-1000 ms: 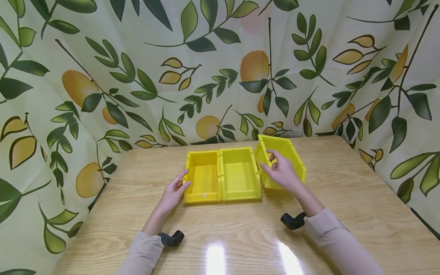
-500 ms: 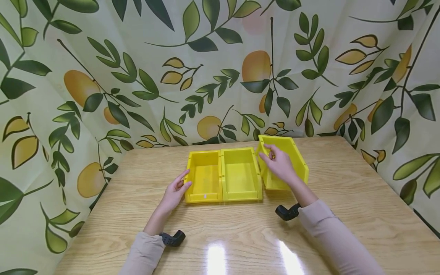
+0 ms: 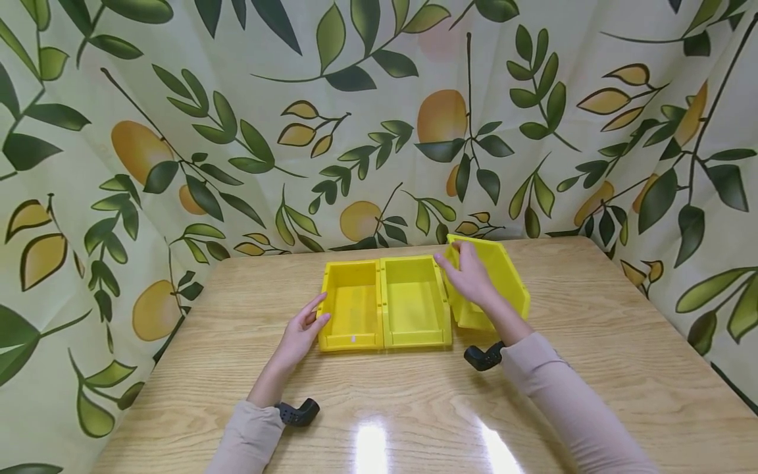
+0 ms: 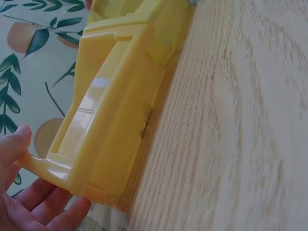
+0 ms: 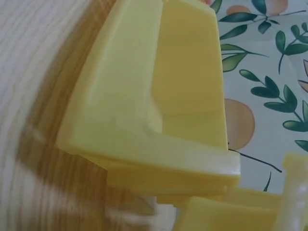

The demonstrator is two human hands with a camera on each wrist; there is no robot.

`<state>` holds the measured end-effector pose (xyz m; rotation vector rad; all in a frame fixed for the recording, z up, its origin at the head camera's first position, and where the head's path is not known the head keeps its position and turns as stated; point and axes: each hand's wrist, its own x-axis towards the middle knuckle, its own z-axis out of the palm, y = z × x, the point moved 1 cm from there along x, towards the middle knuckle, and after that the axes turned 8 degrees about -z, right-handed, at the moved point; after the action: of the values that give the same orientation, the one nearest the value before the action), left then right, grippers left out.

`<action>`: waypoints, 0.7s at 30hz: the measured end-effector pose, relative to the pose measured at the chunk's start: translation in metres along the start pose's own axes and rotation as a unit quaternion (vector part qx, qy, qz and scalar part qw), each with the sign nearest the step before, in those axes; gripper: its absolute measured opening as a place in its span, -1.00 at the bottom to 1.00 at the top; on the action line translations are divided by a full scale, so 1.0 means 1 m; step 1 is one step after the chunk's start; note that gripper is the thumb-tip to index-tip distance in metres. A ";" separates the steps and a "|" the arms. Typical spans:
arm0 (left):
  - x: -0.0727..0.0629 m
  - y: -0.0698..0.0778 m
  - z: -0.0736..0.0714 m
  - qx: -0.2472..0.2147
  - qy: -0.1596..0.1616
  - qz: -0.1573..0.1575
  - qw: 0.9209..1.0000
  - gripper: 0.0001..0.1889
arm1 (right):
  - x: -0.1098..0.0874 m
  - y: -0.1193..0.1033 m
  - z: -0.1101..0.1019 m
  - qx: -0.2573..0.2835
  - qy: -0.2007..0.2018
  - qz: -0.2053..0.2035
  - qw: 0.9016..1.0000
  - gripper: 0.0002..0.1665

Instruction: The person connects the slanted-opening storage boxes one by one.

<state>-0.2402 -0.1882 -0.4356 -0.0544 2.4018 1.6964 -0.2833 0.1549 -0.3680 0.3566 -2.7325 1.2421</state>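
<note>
Three yellow plastic storage bins stand side by side on the wooden table. My left hand (image 3: 298,336) grips the side wall of the left bin (image 3: 380,336), which is deeper yellow. In the left wrist view the thumb (image 4: 17,142) lies on that bin's rim, with fingers below it. The middle bin (image 3: 412,306) sits flush against it. At the right, the third bin (image 3: 503,273) stands at an angle to the middle one. My right hand (image 3: 470,276) grips its left wall near the back corner, thumb towards the middle bin. The right wrist view hides this grip.
Wood-grain tabletop (image 3: 379,395) spreads in front of the bins and to both sides. A leaf-and-fruit patterned cloth (image 3: 237,131) hangs close behind the bins and along both sides. Black wrist cameras (image 3: 299,412) stick out inward from both cuffs.
My right hand has moved back and left along the third bin's left wall, its thumb now over the side by the middle bin. The bins and my left hand keep their places.
</note>
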 end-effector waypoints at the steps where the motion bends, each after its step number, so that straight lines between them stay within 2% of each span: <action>1: 0.000 0.000 0.000 -0.001 -0.001 0.002 1.000 -0.44 | 0.001 0.000 0.000 -0.003 -0.009 -0.002 1.000 -0.07; 8: 0.000 0.000 0.001 -0.001 0.000 0.001 1.000 -0.44 | 0.006 -0.005 0.002 -0.028 -0.076 -0.017 0.997 0.07; 14: -0.001 0.002 0.000 0.005 -0.001 -0.001 1.000 -0.44 | 0.006 -0.017 0.005 -0.081 -0.073 -0.023 0.994 0.11; 17: -0.001 0.002 0.000 0.008 0.001 -0.002 1.000 -0.44 | 0.007 -0.019 0.005 -0.125 -0.077 -0.024 0.989 0.10; 21: -0.001 0.000 -0.001 0.003 -0.001 -0.001 1.000 -0.44 | 0.009 -0.019 0.004 -0.153 -0.091 -0.020 0.984 0.12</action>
<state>-0.2397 -0.1889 -0.4347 -0.0554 2.4041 1.6883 -0.2867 0.1385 -0.3550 0.5082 -2.9907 0.7955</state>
